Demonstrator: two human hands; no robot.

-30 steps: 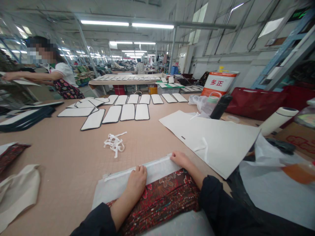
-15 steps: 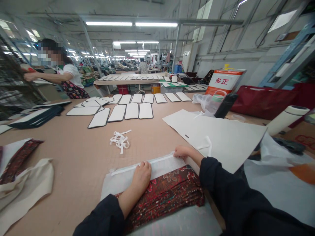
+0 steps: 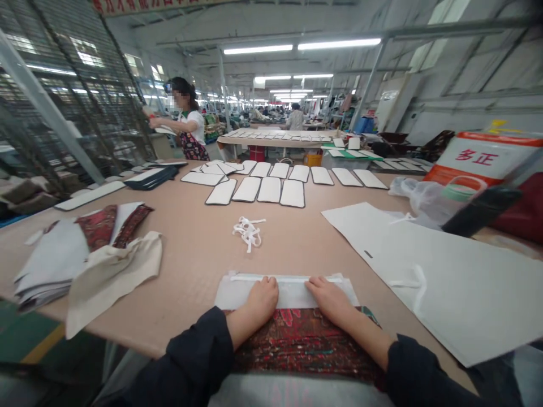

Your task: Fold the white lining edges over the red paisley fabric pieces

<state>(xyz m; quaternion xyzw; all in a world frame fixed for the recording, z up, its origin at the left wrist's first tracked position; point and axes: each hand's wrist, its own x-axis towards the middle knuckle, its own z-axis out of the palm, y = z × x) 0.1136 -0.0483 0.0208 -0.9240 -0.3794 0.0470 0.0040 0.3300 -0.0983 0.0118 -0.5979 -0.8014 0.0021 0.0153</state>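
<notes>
Near edge of the pale translucent packet (image 3: 292, 293) cut off by the bottom of the view; faint pinkish marks on that part are too blurred to be read. Middle of the dark red patterned fabric (image 3: 297, 339) seen between the forearms, its sides partly covered by them. Undersides of both hands hidden, so whether the white strip (image 3: 292, 278) is pinched or only pressed cannot be told. Large off-white sheet (image 3: 458, 282) cropped at the right.

Packet lies on the brown tabletop (image 3: 190, 243), directly beneath both hands. White strip is run along its far edge, touched by the fingertips of the left hand (image 3: 263, 297) and right hand (image 3: 328, 295). Patterned fabric is seen bunched in folds, nearer the body than the fingers. Tangled white tape (image 3: 248, 233) is placed beyond the packet, apart from the hands.

Both forearms extended forward and angled inward from dark sleeves (image 3: 195, 356). Left fingers curled and bunched, knuckles up; right hand slanted inward, fingers bent, with a gap left between the two.
</notes>
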